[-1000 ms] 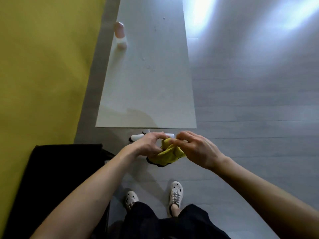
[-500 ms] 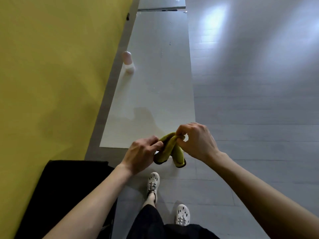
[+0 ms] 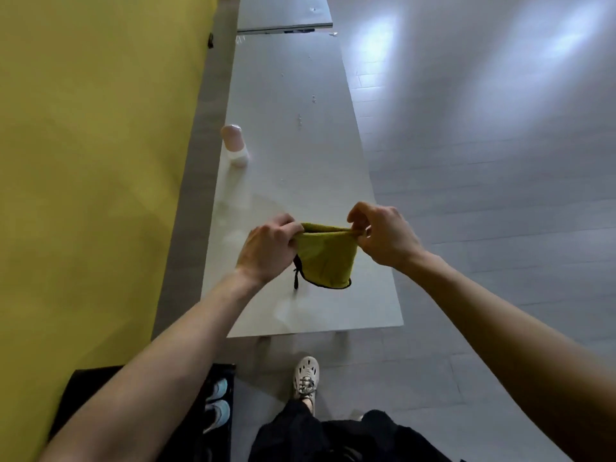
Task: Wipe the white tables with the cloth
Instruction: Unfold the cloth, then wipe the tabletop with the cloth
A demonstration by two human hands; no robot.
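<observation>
**Could've gone sideways here**

So the left hand [image 3: 266, 248] and right hand [image 3: 383, 235] pinched the top corners of the yellow-green black-trimmed cloth [image 3: 325, 258] over the white table [image 3: 300, 95], near end. A wide swipe might've toppled the pale pink bottle [image 3: 235, 145] at its left edge.

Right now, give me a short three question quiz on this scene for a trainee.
1. True or false: the yellow cloth lies flat on the white table.
2. Which hands hold the cloth? A left only, B right only, C both.
3. What stands near the table's left edge?
Key: 1 false, it hangs between the hands. 2 C, left hand and right hand both pinch it. 3 a pink and white container.
</observation>
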